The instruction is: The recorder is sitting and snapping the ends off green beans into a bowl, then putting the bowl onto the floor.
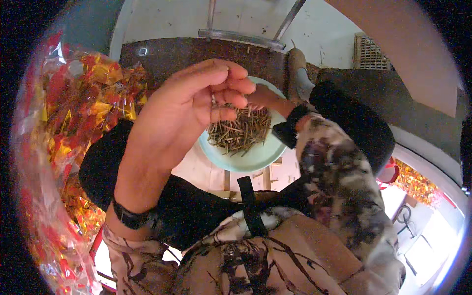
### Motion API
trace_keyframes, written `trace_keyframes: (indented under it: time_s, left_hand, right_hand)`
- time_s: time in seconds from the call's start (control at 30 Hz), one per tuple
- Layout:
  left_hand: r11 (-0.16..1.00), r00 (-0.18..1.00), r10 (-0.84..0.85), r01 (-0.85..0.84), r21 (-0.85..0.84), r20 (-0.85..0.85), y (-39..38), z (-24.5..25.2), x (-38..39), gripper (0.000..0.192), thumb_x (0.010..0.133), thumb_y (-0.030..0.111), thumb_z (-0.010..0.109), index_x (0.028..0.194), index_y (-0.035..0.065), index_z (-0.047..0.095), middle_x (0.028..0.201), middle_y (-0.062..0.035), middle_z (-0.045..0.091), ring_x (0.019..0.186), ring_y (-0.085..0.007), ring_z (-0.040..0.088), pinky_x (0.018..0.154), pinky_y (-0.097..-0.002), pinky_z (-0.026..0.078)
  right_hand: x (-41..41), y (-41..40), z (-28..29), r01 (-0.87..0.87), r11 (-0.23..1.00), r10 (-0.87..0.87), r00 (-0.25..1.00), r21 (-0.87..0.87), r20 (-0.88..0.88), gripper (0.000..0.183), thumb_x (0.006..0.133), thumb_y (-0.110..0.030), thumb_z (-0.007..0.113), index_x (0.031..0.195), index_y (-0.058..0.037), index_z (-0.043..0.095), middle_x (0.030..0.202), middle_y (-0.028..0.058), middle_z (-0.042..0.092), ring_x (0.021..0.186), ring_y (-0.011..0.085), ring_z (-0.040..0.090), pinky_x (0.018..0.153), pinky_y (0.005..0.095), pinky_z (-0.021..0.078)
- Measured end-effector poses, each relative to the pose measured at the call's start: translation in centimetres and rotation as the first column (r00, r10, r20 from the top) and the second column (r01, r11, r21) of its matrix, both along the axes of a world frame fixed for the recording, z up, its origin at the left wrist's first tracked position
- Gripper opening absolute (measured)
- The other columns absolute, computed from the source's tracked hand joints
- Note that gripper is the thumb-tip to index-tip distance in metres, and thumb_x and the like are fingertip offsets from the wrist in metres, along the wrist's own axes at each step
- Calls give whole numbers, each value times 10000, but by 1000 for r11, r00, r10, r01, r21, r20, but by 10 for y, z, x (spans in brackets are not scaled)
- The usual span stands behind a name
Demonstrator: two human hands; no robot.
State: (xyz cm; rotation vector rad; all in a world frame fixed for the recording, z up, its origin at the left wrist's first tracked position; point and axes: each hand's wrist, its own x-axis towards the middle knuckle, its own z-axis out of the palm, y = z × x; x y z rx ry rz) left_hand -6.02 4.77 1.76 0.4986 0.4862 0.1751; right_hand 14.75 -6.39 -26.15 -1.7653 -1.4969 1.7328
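Observation:
My left hand [217, 92] is raised close before me, palm side towards the plate, with the fingers curled inwards. Whether anything small sits within them cannot be made out. Beyond it, my right hand [263, 97] reaches over the far right part of a pale green round plate [238, 164]. Its fingertips are at a heap of thin brown dried stalk-like pieces [239, 129], and my left hand partly covers them. The heap lies in the middle of the plate, in front of my lap. Dark bands are around both wrists.
A clear plastic bag [27, 147] of shiny red and gold wrappers [99, 73] fills the left side. A metal frame [241, 38] stands ahead near a pale wall. Farther right are a pale elongated object [297, 61] and a lattice-sided basket [370, 51].

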Motion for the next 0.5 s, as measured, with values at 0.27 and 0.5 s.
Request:
trace_keyframes:
  time_s: [0.27,0.5]
  left_hand:
    - [962,953,92,-10,272,-288,-22,-27,12,202,738,127,572,915,34,542,873,-42,565,809,-126,531,685,-241,438]
    - [860,928,-126,278,428,-350,-39,-33,30,274,727,131,599,971,18,545,903,-34,570,788,-103,542,671,-227,449]
  right_hand:
    - [-4,28,219,147,989,-144,985,26,-99,211,774,-259,573,790,-50,544,668,24,557,570,93,529,467,210,419]
    - [-17,11,260,364,923,-326,911,124,-252,205,763,-252,597,764,-57,534,650,10,530,535,63,470,447,180,347]
